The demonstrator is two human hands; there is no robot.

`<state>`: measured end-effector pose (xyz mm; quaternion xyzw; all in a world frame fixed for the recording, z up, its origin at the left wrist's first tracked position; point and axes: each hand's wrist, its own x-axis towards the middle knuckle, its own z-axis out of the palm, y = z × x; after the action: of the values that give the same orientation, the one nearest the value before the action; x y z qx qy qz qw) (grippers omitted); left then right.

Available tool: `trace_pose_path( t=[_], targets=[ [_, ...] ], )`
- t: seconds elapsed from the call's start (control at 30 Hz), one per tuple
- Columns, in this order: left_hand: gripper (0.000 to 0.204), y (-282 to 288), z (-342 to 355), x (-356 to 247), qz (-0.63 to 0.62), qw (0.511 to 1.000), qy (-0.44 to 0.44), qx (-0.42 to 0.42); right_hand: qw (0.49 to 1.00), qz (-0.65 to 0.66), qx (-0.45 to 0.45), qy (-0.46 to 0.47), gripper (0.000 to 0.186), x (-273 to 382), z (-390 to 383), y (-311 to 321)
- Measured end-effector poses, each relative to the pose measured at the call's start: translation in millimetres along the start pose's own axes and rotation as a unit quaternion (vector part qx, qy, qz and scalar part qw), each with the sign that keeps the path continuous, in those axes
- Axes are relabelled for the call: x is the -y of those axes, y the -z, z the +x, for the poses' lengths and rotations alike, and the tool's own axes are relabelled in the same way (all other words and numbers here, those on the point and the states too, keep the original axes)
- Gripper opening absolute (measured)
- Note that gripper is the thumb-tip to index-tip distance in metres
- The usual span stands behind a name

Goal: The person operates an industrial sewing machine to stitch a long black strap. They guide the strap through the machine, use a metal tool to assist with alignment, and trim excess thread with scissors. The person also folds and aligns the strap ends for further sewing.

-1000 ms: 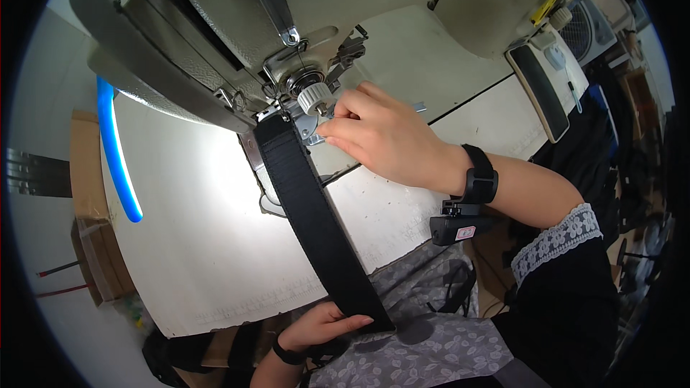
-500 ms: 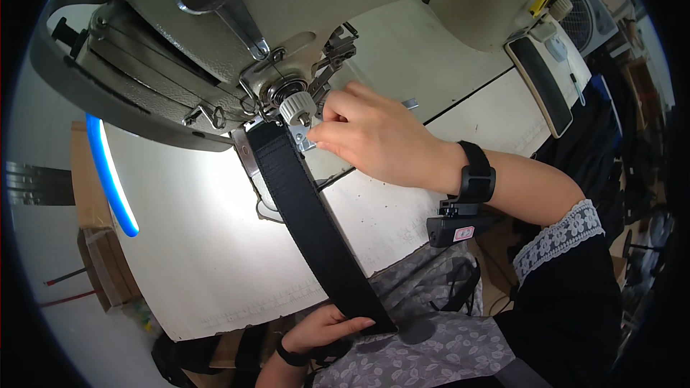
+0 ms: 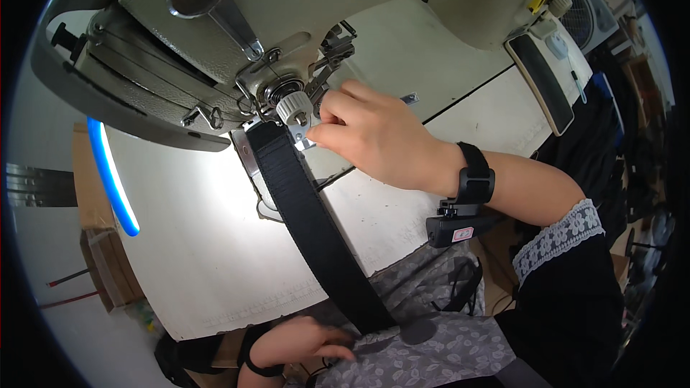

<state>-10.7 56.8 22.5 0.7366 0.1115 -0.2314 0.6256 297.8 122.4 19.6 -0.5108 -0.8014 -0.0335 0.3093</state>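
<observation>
A long black fabric strap [image 3: 309, 226] runs from under the needle area of a sewing machine [image 3: 280, 36] down over the table's front edge to my lap. Beside the machine's white ridged knob [image 3: 295, 110], my right hand [image 3: 384, 136] is closed, thumb and forefinger pinched together by the metal plate right of the strap. Whatever lies between those fingertips is hidden. My left hand [image 3: 295, 341] is off the strap, low at the table's front edge. It looks slightly blurred, thumb and fingers apart, with nothing seen in it.
A white table [image 3: 208, 244] carries the machine. At left glows a blue-edged lamp [image 3: 113, 179]. A dark phone-like slab [image 3: 539, 82] lies at the right, near a small fan [image 3: 593, 18]. Cardboard boxes [image 3: 108, 259] stand beyond the left edge.
My left hand has let go of the strap's lower end and moved left, away from it. My right hand stays almost in place, and the strap's upper end remains by the needle area.
</observation>
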Motion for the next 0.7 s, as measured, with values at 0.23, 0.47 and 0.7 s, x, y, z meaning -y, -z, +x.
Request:
trace_pose_path(
  t=[0.23,0.47,0.7],
  targets=[
    [0.036,90,18,-61,0.210,0.861,-0.044,-0.461,0.996,-0.053,-0.036,0.054,0.016,4,5,3],
    [0.058,129,42,-44,0.522,0.756,0.004,-0.396,0.999,-0.006,-0.040,0.022,0.012,-2,0,-6],
    [0.043,132,46,-35,0.403,0.782,-0.047,-0.473,0.998,0.050,-0.022,-0.020,0.014,-5,-3,-6]
  ],
)
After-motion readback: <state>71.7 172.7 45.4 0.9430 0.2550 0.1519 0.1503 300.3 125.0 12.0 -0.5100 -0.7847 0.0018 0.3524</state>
